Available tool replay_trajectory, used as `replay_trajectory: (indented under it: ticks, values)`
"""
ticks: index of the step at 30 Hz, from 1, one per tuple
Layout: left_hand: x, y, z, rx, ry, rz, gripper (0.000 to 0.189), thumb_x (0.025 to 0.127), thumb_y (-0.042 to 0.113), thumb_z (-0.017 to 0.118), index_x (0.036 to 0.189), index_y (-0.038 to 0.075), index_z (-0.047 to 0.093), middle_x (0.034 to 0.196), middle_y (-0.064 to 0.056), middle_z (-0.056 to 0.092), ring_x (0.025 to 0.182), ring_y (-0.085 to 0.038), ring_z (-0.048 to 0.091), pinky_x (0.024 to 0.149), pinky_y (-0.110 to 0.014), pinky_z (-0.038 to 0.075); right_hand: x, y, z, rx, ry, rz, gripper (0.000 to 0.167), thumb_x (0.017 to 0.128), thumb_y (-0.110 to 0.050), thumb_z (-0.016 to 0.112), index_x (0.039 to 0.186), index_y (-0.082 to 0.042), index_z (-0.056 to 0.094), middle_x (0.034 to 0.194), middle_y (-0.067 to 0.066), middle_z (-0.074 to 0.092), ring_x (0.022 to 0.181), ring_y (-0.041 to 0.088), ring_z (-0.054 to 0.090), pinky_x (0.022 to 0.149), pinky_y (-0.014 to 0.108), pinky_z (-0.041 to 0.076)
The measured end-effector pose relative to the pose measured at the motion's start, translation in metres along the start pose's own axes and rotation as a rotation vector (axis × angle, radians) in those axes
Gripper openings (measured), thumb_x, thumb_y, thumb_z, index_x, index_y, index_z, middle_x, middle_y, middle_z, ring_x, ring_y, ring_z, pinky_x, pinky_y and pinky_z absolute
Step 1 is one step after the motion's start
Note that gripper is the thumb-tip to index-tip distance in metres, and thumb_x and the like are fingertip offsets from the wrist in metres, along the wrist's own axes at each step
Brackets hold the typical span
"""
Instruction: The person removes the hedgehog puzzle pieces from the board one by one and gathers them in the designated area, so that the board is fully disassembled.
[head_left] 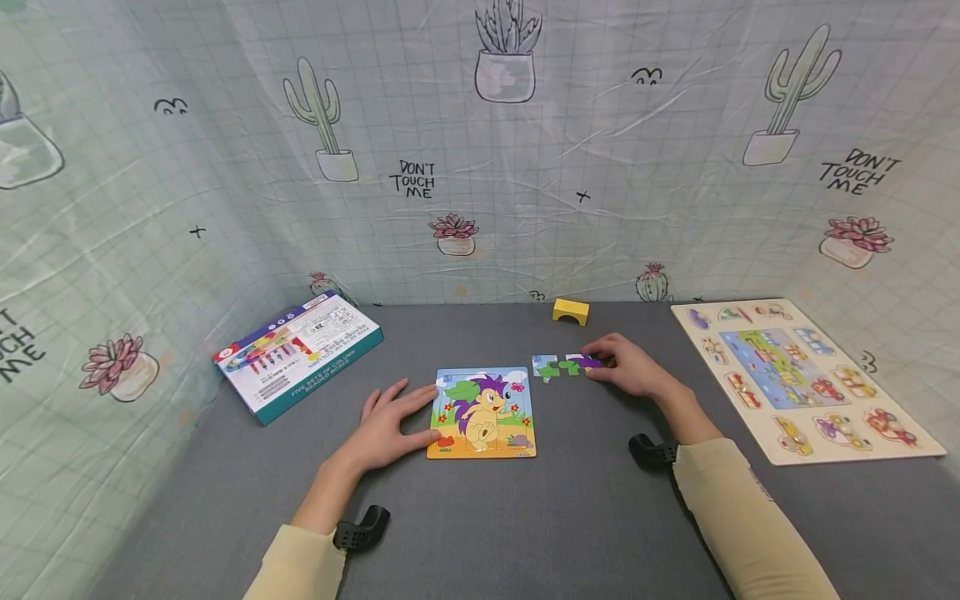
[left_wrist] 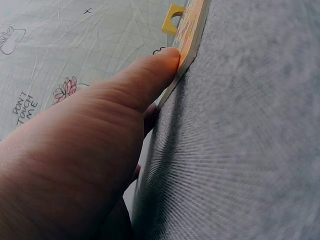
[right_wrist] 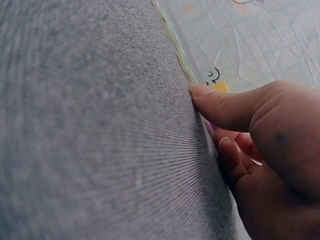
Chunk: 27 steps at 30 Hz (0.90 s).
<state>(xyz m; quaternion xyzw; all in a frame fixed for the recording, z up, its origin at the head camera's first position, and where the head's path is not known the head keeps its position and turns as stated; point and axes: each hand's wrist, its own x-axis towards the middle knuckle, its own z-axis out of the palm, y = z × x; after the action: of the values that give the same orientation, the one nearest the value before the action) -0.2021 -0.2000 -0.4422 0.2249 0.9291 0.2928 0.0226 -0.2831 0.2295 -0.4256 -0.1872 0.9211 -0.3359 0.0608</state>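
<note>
A square jigsaw puzzle (head_left: 483, 414) with a cartoon hedgehog lies flat on the dark grey table. My left hand (head_left: 388, 427) rests at its left side with spread fingers; thumb (left_wrist: 167, 59) and index fingertip touch the left edge. To the puzzle's upper right lie loose jigsaw pieces: a blue-and-green one (head_left: 545, 367), and beside it a white, green and purple one (head_left: 587, 362). My right hand (head_left: 628, 365) pinches the purple end of the latter between thumb (right_wrist: 220, 104) and fingers. Those fingers partly cover that piece.
A yellow arch block (head_left: 571, 312) stands behind the loose pieces. On the right lies a large wooden picture board (head_left: 817, 431). At the left is a teal-sided box (head_left: 318, 375) of beads. A patterned cloth (head_left: 525, 167) hangs behind the table.
</note>
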Motion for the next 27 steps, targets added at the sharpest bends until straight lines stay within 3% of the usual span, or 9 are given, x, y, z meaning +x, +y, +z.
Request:
replay_trajectory:
  ticks: [20, 27]
  values:
    - [0.0004, 0.0002, -0.0004, 0.002, -0.02, -0.011, 0.071, 0.09, 0.048, 0.073, 0.15, 0.015, 0.052, 0.152, -0.007, 0.049, 0.149, -0.04, 0.019, 0.114, -0.065, 0.001, -0.0013, -0.0015, -0.0009, 0.006, -0.006, -0.004, 0.041, 0.097, -0.015, 0.069, 0.132, 0.004, 0.061, 0.128, 0.024, 0.051, 0.113, 0.039, 0.054, 0.098, 0.056, 0.045]
    - [0.0007, 0.0002, -0.0006, 0.003, -0.019, -0.015, 0.072, 0.09, 0.048, 0.073, 0.151, 0.016, 0.051, 0.152, -0.007, 0.049, 0.149, -0.04, 0.019, 0.114, -0.065, 0.0, -0.0018, -0.0011, -0.0007, 0.027, 0.031, 0.016, 0.045, 0.096, -0.016, 0.071, 0.134, 0.005, 0.059, 0.127, 0.023, 0.056, 0.113, 0.038, 0.055, 0.098, 0.055, 0.045]
